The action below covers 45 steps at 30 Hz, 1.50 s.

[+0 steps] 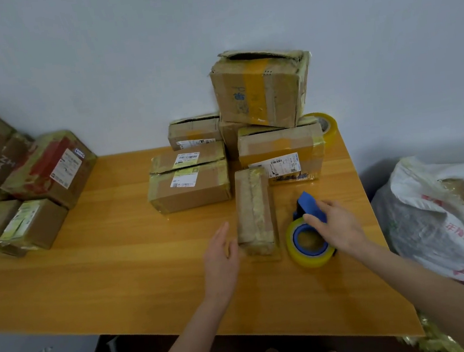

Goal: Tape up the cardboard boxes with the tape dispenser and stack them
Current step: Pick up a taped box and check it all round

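Cardboard box (254, 214), long and narrow and wrapped in yellowed tape, lying on a wooden tabletop (118, 263) with a hand on either side.
It lies toward the tabletop's right half, short end facing the near edge; the left hand (220, 256) is flat beside its left side, fingers straight and pressed together, contact unclear; just right of the box sits the blue tape dispenser (297, 232) with its yellowish roll, and the right hand (336, 224) grips it, fingers curled over the handle; more taped boxes (191, 186) are piled along the far edge, the largest (261, 90) on top, its top flaps gaping; a spare tape roll (325, 123) stands at the far right corner; another box stack (46, 169) sits at the left edge; a white sack (441, 220) lies off the right edge.
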Tool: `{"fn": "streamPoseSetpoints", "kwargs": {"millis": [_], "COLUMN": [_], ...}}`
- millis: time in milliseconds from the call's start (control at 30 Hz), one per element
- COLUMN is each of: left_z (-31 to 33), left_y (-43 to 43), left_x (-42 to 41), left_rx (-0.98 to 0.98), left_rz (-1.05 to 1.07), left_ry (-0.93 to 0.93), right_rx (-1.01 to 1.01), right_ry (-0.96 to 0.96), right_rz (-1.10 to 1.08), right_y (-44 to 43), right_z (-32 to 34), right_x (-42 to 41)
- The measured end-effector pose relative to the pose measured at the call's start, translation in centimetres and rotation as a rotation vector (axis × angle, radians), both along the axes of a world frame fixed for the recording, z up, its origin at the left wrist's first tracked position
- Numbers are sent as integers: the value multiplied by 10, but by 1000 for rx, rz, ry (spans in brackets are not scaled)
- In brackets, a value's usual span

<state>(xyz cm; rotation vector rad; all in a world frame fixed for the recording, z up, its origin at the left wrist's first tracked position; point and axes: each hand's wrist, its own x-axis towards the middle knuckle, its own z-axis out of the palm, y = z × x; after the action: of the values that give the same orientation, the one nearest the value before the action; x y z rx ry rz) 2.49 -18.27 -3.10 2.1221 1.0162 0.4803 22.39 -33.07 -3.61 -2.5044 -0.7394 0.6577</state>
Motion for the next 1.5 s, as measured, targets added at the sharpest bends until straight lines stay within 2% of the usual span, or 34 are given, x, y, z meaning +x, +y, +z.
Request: {"fn": "streamPoseSetpoints", "kwargs": {"millis": [100, 200, 300, 433, 567, 700, 933, 1067, 1200, 1300, 1367, 1500], "left_z": [-7, -11, -14, -21, -22, -23, -24, -19, -20, -20, -19, -16], "left_y": [-2, -4, 0, 7, 11, 11, 18, 23, 28, 30, 32, 40], "left_x": [10, 25, 28, 18, 12, 12, 15, 19, 25, 29, 29, 26], "left_rx": [-108, -157, -168, -236, -189, -227, -24, 71, 39, 71, 71, 78], "left_rz": [37, 0, -25, -116, -124, -159, -162, -167, -241, -306, -323, -394], "left_ry": [107, 76, 81, 61, 105, 59, 168, 321, 289, 369, 395, 407], "right_rx": [65, 25, 16, 82, 133, 77, 77, -63, -28, -127, -162, -145], "right_ry": [86, 105, 37, 104, 165, 129, -47, -118, -182, -232, -241, -132], "right_rz": [108, 137, 106, 103, 153, 168, 162, 174, 253, 367, 419, 443], "right_y": [26, 51, 56, 50, 45, 40, 48, 51, 61, 64, 64, 60], "right_z": [4, -7, -15, -15, -13, -17, -28, -14, 0, 5, 2, -5], "right_x": [-39, -67, -67, -65, -59, -60, -65, -62, -59, -56, -50, -43]}}
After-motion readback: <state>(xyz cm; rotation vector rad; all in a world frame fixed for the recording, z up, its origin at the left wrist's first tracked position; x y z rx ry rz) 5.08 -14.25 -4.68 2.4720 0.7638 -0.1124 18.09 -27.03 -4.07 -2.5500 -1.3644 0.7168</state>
